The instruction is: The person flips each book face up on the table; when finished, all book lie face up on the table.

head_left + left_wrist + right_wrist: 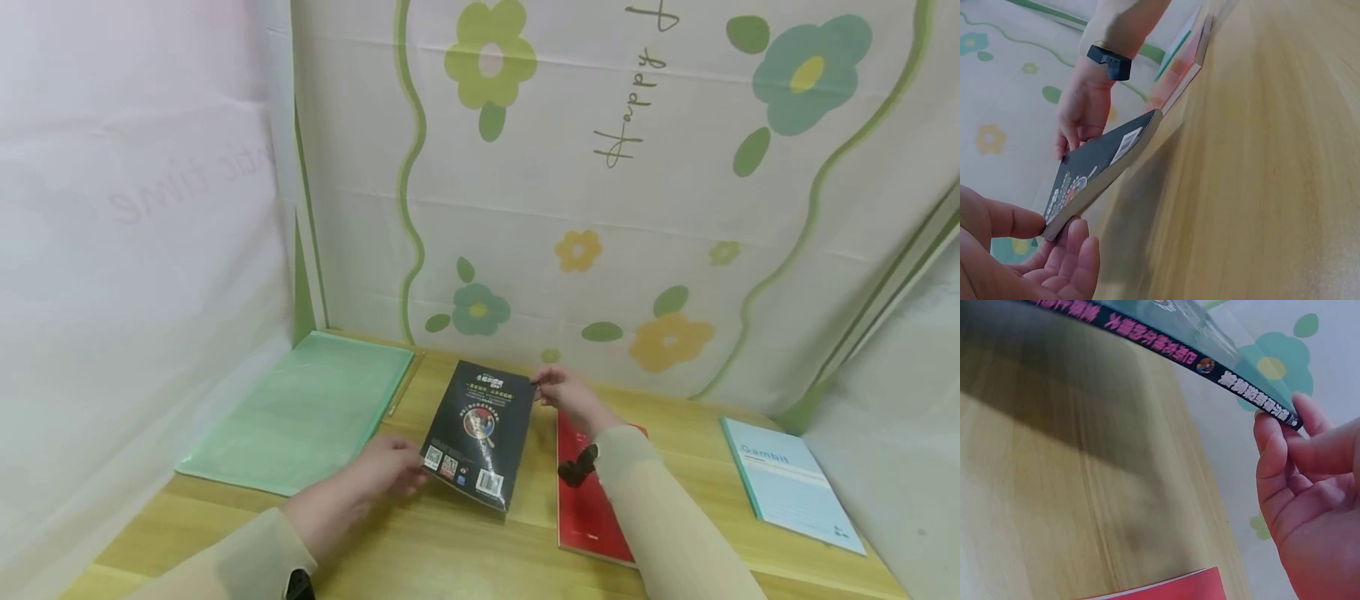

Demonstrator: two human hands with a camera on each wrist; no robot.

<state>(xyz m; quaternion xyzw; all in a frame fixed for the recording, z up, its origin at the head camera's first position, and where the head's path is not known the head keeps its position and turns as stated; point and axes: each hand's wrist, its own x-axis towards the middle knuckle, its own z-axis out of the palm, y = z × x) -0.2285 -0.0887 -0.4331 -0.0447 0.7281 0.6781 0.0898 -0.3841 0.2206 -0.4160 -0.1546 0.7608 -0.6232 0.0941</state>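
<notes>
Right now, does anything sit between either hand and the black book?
Nothing visible. The left hand holds the black book at its near left corner, and the right hand pinches its far right corner. The book is lifted clear of the wooden table.

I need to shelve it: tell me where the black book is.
In the head view the black book is mid-table, lifted off the wood between both hands, with the green folder to its left and the red book to its right.

Green folder [300, 412]; red book [588, 508]; blue booklet [791, 483]

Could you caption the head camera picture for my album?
Both hands lift a black book off the wooden table.
</notes>
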